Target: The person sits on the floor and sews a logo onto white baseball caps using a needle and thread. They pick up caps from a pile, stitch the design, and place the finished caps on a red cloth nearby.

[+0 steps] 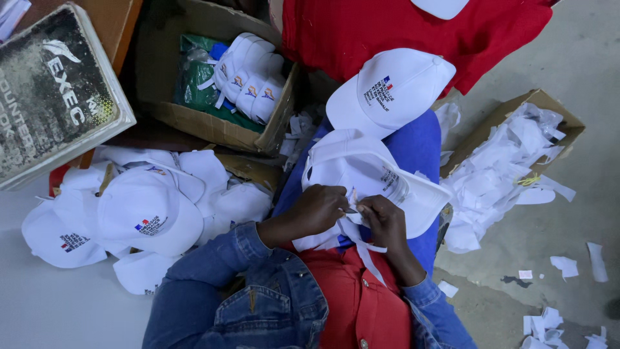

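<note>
Fingers of both hands meet at the back strap of a white cloth cap with a small printed emblem [361, 171], which lies upside down on the person's lap. The left hand [316, 210] pinches the strap; the right hand [384, 223] nips a small tab beside it. Judging by this grip, holding the strap taut and working close to the fingertips suits best. A pile of matching white caps [135, 213] lies left, a cardboard box of white paper scraps [516, 148] right.
</note>
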